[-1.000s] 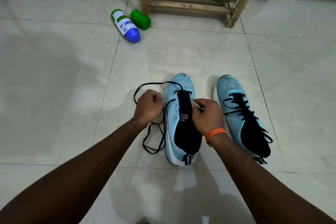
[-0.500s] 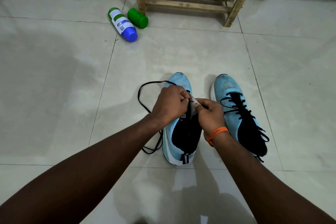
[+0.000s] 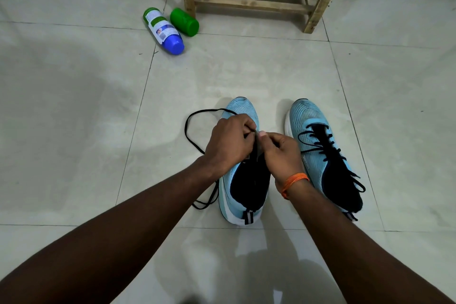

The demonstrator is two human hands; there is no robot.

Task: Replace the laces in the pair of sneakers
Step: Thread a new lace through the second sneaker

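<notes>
Both hands now meet over the left sneaker [image 3: 243, 180], whereas a second ago the left hand [image 3: 228, 144] gripped the lace out to the side; it and the right hand [image 3: 281, 153] pinch the black tongue [image 3: 259, 149] between fingertips. Each light-blue knit sneaker stands on the glossy tiled floor [image 3: 74, 131], long axis running away, toe pointing from the person, the right sneaker [image 3: 320, 155] laced; a thin black lace [image 3: 191, 137] loops beside them

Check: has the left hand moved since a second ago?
Yes. The left hand has gone from beside the left sneaker to over its tongue, meeting the right hand.
</notes>
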